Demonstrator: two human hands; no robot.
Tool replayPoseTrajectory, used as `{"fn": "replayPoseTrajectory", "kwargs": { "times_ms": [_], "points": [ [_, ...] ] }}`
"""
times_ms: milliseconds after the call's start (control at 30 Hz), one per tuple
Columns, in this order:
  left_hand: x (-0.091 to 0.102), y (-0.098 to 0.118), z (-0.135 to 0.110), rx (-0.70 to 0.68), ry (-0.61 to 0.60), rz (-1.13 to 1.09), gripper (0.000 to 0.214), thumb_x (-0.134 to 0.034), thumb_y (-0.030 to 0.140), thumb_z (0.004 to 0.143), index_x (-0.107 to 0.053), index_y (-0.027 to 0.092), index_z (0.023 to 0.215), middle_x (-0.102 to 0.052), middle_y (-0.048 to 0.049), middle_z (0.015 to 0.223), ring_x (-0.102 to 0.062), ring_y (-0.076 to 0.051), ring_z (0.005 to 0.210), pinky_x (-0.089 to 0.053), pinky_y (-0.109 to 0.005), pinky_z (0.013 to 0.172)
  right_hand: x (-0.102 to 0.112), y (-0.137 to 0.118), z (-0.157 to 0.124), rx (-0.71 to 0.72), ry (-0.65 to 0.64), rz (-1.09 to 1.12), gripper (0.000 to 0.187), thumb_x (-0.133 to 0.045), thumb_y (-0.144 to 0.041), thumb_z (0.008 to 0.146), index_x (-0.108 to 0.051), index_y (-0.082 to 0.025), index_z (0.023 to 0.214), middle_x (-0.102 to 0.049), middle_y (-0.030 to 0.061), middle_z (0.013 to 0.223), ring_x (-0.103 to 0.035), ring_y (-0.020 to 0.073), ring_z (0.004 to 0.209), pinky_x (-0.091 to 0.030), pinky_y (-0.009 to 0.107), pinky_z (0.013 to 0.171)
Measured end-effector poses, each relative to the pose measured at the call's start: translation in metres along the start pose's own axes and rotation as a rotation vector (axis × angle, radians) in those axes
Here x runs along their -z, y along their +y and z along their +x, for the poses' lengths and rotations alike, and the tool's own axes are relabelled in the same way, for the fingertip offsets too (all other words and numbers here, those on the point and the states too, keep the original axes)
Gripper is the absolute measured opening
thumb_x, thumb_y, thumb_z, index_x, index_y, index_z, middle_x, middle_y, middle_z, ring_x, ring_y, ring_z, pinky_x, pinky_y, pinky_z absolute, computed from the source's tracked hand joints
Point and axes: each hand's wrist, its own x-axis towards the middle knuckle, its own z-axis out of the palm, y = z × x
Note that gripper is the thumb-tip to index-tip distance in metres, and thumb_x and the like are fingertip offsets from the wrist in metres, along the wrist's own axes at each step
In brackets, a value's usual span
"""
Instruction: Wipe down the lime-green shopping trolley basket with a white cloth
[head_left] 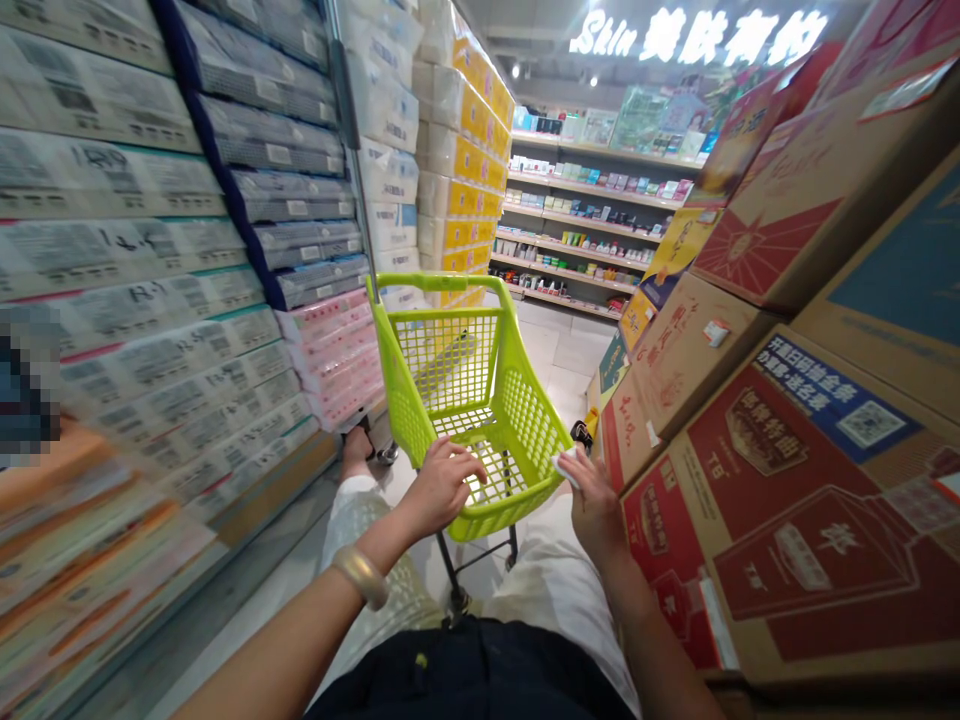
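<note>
A bright green plastic shopping basket [517, 400] with grid walls sits upright on a wheeled metal frame between my legs. My left hand [448, 485], a gold-coloured bangle [360, 577] on its wrist, rests over the basket's near left rim, fingers loosely bent and apart. On the right side, a crumpled white cloth or tissue [568, 463] is pinched in my right hand [592, 495] against the basket's rim. The inside of the basket shows only its grid floor.
Tall stacks of wrapped paper packs [127, 190] line the left, near a grey metal pole [349, 110]. Printed cartons [810, 510] are piled close on the right. Shelves of small goods [592, 185] stand at the back, beyond a pale tiled floor [562, 350].
</note>
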Motion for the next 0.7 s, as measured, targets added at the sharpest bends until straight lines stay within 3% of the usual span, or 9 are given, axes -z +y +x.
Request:
{"fn": "replayPoseTrajectory", "kwargs": {
  "times_ms": [100, 233, 467, 700],
  "points": [
    [0.0, -0.003, 0.002, -0.01, -0.008, 0.006, 0.038, -0.043, 0.002, 0.069, -0.067, 0.025, 0.088, -0.073, 0.0013, 0.096, -0.054, -0.022, 0.104, -0.024, -0.052, 0.114, 0.006, 0.005, 0.007, -0.009, -0.093, -0.003, 0.04, -0.039, -0.007, 0.09, -0.071, -0.021, 0.11, -0.073, 0.0083, 0.115, -0.061, 0.025, 0.123, -0.035, 0.054, 0.114],
    [0.006, -0.01, 0.005, -0.012, -0.032, 0.036, 0.039, -0.043, 0.001, 0.068, -0.068, 0.024, 0.088, -0.073, 0.0007, 0.095, -0.055, -0.022, 0.103, -0.026, -0.052, 0.113, 0.01, -0.007, 0.016, -0.03, -0.184, -0.015, 0.039, -0.04, -0.006, 0.089, -0.071, -0.023, 0.106, -0.074, 0.0063, 0.112, -0.064, 0.0251, 0.117, -0.029, 0.056, 0.116],
    [0.022, -0.026, 0.009, -0.011, -0.052, 0.119, 0.043, -0.041, 0.0, 0.067, -0.069, 0.024, 0.088, -0.073, 0.0006, 0.092, -0.059, -0.02, 0.1, -0.03, -0.049, 0.114, 0.004, -0.022, 0.018, -0.01, -0.176, 0.009, 0.035, -0.043, -0.007, 0.09, -0.071, -0.023, 0.104, -0.076, 0.0053, 0.105, -0.067, 0.0239, 0.113, -0.03, 0.055, 0.115],
    [0.04, -0.062, 0.005, 0.03, -0.093, 0.225, 0.052, -0.039, 0.001, 0.07, -0.067, 0.022, 0.108, -0.071, -0.0029, 0.111, -0.058, -0.019, 0.113, -0.026, -0.049, 0.12, -0.009, -0.062, 0.01, -0.013, -0.16, 0.068, 0.038, -0.043, -0.005, 0.088, -0.07, -0.023, 0.107, -0.075, 0.0055, 0.108, -0.067, 0.0214, 0.111, -0.034, 0.049, 0.113]
  ]
}}
